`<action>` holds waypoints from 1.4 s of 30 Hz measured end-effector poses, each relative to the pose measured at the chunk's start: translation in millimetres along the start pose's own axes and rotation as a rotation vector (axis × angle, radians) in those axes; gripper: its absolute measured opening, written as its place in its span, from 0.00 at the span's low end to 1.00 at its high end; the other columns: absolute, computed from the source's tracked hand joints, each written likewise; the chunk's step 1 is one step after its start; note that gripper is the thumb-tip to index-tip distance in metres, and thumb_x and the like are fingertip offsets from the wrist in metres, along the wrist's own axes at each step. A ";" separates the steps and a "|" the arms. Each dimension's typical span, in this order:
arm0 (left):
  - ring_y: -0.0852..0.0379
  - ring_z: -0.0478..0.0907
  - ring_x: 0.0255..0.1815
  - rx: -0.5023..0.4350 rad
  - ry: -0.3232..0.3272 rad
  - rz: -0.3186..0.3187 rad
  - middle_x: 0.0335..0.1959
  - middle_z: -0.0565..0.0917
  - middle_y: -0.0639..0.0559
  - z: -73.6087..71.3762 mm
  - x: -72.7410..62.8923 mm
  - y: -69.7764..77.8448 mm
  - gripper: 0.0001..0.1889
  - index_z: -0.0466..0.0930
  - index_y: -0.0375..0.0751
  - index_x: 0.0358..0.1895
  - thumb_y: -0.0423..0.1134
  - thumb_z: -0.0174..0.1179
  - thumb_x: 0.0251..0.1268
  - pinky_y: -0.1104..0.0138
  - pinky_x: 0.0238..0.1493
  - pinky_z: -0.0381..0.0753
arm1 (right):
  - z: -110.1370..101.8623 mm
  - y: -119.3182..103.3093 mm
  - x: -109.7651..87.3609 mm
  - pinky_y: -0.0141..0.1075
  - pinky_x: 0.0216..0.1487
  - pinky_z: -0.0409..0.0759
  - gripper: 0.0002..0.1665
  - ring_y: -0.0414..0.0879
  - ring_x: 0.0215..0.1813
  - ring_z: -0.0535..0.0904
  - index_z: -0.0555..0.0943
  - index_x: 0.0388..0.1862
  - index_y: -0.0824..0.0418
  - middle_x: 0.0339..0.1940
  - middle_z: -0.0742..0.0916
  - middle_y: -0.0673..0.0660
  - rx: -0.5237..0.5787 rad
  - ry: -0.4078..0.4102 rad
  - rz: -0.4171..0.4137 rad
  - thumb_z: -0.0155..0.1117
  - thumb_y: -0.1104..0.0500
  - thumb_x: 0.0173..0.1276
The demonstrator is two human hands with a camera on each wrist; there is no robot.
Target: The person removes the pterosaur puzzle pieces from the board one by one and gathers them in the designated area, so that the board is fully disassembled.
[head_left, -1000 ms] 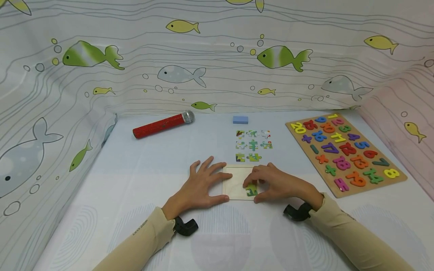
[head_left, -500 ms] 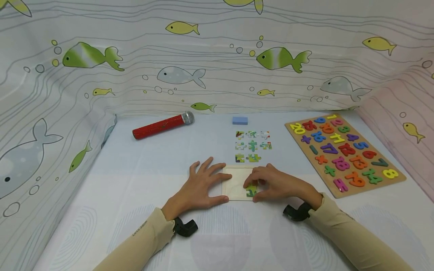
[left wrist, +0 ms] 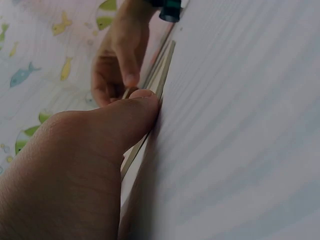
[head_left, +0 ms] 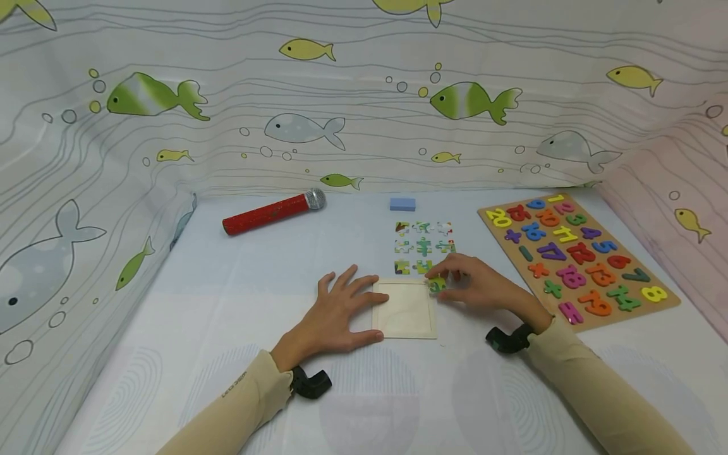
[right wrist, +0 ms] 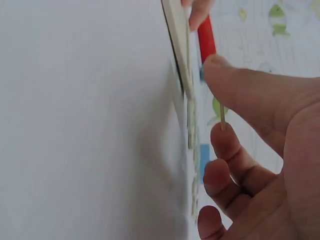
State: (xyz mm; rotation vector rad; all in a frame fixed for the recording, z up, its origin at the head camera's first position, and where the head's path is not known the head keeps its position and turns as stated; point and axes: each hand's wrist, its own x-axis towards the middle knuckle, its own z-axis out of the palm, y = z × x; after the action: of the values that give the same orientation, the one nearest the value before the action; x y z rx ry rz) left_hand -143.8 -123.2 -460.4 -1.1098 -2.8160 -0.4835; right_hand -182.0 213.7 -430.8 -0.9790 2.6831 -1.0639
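My right hand pinches a green-and-yellow jigsaw piece near the upper right corner of a square wooden puzzle tray. Seen edge-on in the right wrist view, the piece sits between thumb and fingertip, raised off the table. My left hand lies with fingers spread at the tray's left side, thumb and fingertips on its frame. In the left wrist view the left thumb rests on the tray's edge. No pieces show inside the tray. Several other jigsaw pieces lie in rows just behind it.
A blue block sits behind the pieces. To the left at the back lies a red microphone with a silver head. A number board with colourful digits lies at the right, close to the right forearm. Fish-printed cloth surrounds the table.
My right hand has lifted the jigsaw piece out of the tray's lower right corner and carried it back and to the right. The left hand stays in place.
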 end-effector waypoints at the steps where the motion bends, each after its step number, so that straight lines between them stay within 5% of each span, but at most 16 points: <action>1: 0.37 0.52 0.83 -0.001 0.002 0.002 0.78 0.67 0.55 0.0 -0.2 0.1 0.33 0.74 0.68 0.70 0.71 0.58 0.61 0.34 0.71 0.50 | -1.3 3.5 -0.5 0.35 0.42 0.71 0.23 0.42 0.40 0.72 0.85 0.57 0.51 0.42 0.84 0.46 0.000 0.019 0.011 0.77 0.58 0.62; 15: 0.34 0.54 0.82 0.002 0.022 0.026 0.78 0.68 0.52 -1.3 -1.4 1.9 0.33 0.74 0.65 0.69 0.69 0.59 0.61 0.32 0.70 0.53 | -8.9 27.4 1.5 0.40 0.51 0.67 0.21 0.48 0.48 0.70 0.84 0.58 0.57 0.49 0.83 0.56 -0.046 0.090 0.202 0.74 0.62 0.65; 29: 0.35 0.54 0.82 -0.006 0.032 0.030 0.78 0.68 0.53 1.1 -1.5 0.2 0.33 0.74 0.65 0.69 0.69 0.59 0.61 0.32 0.70 0.51 | -5.3 25.9 0.6 0.46 0.50 0.53 0.23 0.50 0.49 0.69 0.83 0.62 0.54 0.52 0.82 0.59 -0.030 0.111 0.243 0.72 0.60 0.67; 42: 0.34 0.55 0.82 -0.016 0.036 0.029 0.77 0.68 0.52 1.2 -1.6 0.5 0.33 0.75 0.65 0.69 0.68 0.61 0.60 0.31 0.70 0.51 | -2.0 26.5 0.0 0.44 0.48 0.53 0.19 0.49 0.47 0.69 0.85 0.57 0.57 0.52 0.83 0.59 -0.041 0.140 0.224 0.72 0.61 0.67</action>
State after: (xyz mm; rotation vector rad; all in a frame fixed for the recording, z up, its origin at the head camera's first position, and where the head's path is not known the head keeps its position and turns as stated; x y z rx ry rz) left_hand -142.2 -123.5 -461.6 -1.1316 -2.7658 -0.5185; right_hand -196.7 229.5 -446.4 -0.6101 2.8522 -1.0707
